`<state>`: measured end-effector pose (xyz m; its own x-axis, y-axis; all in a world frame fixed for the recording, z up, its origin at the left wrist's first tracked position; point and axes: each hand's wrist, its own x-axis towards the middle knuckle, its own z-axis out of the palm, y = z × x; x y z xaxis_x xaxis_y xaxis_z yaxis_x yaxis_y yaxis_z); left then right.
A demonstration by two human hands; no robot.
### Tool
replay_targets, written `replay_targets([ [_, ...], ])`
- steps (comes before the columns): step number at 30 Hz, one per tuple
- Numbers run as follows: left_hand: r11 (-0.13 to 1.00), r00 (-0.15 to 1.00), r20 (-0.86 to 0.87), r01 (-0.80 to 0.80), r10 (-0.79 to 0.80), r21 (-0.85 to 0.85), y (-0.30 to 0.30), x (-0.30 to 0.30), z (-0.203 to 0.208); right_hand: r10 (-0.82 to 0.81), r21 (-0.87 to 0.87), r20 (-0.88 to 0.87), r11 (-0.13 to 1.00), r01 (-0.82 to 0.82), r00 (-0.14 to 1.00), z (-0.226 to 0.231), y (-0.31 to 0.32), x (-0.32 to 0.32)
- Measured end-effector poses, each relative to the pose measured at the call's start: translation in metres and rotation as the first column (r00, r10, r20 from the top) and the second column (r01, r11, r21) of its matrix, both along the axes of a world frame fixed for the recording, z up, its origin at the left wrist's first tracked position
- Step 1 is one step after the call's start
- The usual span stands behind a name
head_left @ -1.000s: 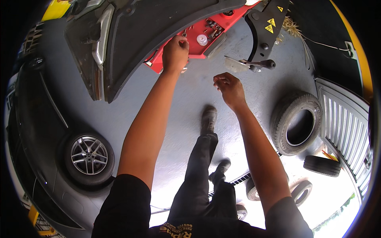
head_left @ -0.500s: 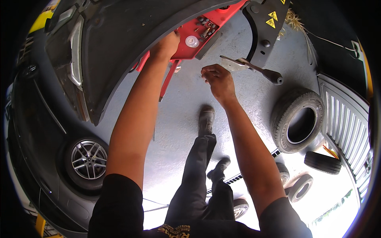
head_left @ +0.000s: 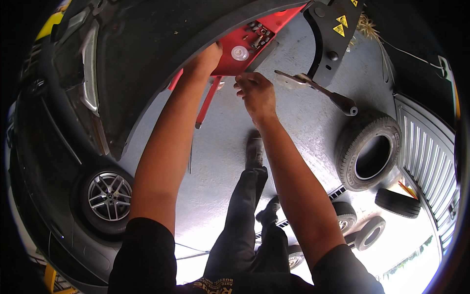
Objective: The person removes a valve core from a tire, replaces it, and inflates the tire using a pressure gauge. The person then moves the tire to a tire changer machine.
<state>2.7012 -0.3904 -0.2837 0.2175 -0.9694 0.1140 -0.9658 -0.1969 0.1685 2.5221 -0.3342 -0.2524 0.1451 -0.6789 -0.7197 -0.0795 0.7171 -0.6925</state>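
My left hand (head_left: 209,58) reaches up beneath the edge of a dark panel of a raised car (head_left: 142,54). Its fingers are hidden there, beside a red tray (head_left: 229,62). My right hand (head_left: 258,93) is just below the tray's near edge, fingers curled in. Whatever they hold, if anything, is too small to make out. On the tray lie a round clear plastic lid or cup (head_left: 240,53) and several dark bolts or nuts (head_left: 258,36).
To the right, a metal lever with a dark handle (head_left: 342,103) juts out below a black lift arm (head_left: 325,49). A large tyre (head_left: 345,152) leans near a slatted metal gate (head_left: 426,152), with several more tyres behind me. A dark car with a spoked wheel (head_left: 110,196) stands left.
My right hand has moved left and slightly up, closer to the tray. My left hand stays under the panel. The view has shifted slightly.
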Motion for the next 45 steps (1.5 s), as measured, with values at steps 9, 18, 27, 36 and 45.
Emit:
replay_targets([
  [9, 0.993, 0.999, -0.021, -0.051, 0.049, -0.106, -0.004, -0.009, -0.004, -0.106, -0.020, -0.251, 0.994, 0.104, 0.962, -0.008, -0.008, 0.031],
  [18, 0.982, 0.958, -0.243, -0.173, 0.152, -0.070, 0.008, -0.013, 0.003, 0.028, -0.110, -0.440, 0.990, -0.084, 0.898, -0.006, -0.014, 0.036],
  [27, 0.956, 0.301, -0.938, -0.282, 0.174, 0.086, 0.096, -0.052, 0.068, -0.064, -0.101, -0.152, 0.994, 0.049, 0.986, -0.021, -0.010, 0.026],
  [36, 0.960, 0.328, -0.922, -0.247, 0.207, 0.128, 0.144, -0.065, 0.087, -0.120, -0.132, -0.071, 0.985, 0.110, 0.990, 0.018, 0.030, -0.025],
  [45, 0.873, -0.001, -0.876, -0.083, 0.482, 0.481, 0.253, -0.205, 0.134, 0.226, -0.269, -0.315, 0.910, -0.315, 0.922, 0.167, 0.196, -0.162],
])
